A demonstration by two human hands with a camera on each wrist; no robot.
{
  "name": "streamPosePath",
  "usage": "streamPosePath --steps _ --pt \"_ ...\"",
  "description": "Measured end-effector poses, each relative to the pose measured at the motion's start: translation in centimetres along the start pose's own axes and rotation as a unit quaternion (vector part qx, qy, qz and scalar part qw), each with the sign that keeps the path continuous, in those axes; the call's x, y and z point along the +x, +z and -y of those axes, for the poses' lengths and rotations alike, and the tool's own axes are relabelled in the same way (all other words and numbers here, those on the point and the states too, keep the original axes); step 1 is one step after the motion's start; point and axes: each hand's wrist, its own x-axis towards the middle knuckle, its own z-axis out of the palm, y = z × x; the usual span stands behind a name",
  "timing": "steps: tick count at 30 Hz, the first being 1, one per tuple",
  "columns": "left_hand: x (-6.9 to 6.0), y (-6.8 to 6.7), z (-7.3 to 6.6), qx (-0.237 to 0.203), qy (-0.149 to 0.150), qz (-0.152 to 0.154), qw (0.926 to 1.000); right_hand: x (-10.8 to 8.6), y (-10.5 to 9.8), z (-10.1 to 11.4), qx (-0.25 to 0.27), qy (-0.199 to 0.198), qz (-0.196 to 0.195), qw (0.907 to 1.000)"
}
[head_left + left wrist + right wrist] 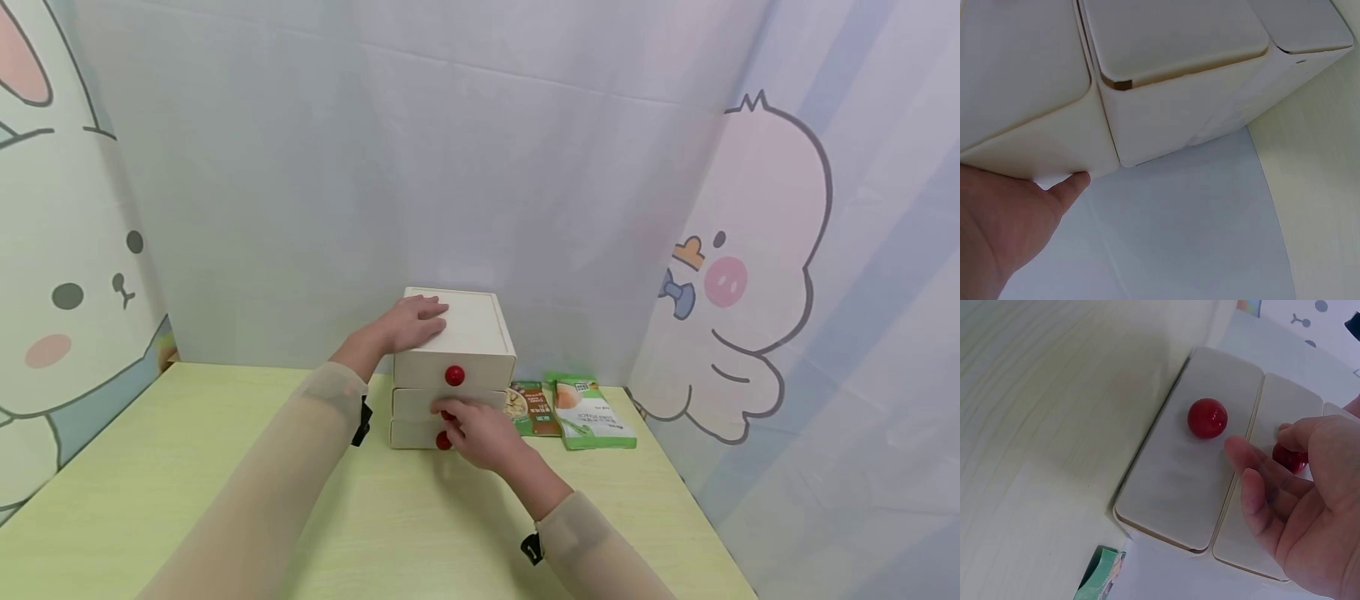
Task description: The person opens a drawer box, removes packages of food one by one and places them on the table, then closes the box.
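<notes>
- White drawer unit: stood towards the back of the counter.
- Middle red knob: pinched by the right hand, fingers curled.
- Unit top: pressed by the left hand, fingers relaxed, nothing grasped.
- Lower red knob: could be snagged by the spare fingers nearby.
- Unit: might be dragged if unsteadied.

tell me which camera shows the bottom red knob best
The right wrist view: the bottom red knob appears large and uncovered there. The head view shows it small, partly hidden by the right hand; the left wrist view doesn't show it.
</notes>
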Motion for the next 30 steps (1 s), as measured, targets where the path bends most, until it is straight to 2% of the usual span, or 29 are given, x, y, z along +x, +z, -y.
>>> streamPosePath --steps 23,30 --pt "0.18 -0.01 0.26 0.003 0.001 0.0 1.0 0.19 -0.14 0.13 0.001 0.008 0.003 1.0" --pt "0.21 -0.02 0.12 0.006 -0.002 0.002 1.0 -0.02 -0.36 0.44 -0.009 0.015 0.024 0.9996"
